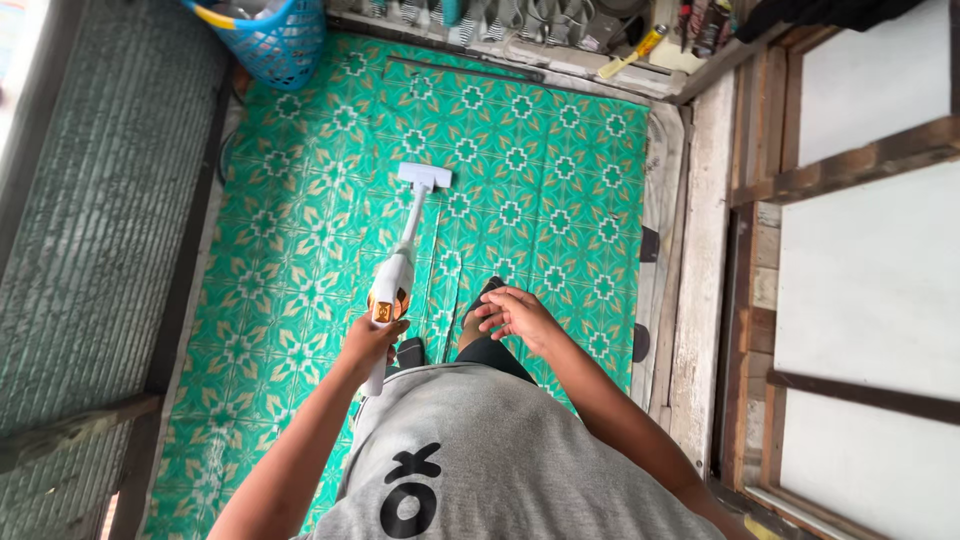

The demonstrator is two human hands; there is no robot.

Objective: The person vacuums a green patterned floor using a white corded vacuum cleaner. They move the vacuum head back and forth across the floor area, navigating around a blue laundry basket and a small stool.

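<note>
Green patterned floor mat (560, 150), white vacuum head (424, 177) on it, blue basket (268, 45) (far corner)

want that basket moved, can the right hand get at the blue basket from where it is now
Probably not without stepping forward. The right hand hangs empty near the body, while the blue basket stands at the far end of the green patterned floor. Nothing blocks the way; it simply looks too far.

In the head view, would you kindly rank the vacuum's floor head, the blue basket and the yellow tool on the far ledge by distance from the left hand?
From the left hand, gripping the vacuum handle:
1. Vacuum's floor head, straight ahead on the green patterned floor.
2. Blue basket, far left corner.
3. Yellow tool, far ledge, to the right.
</note>
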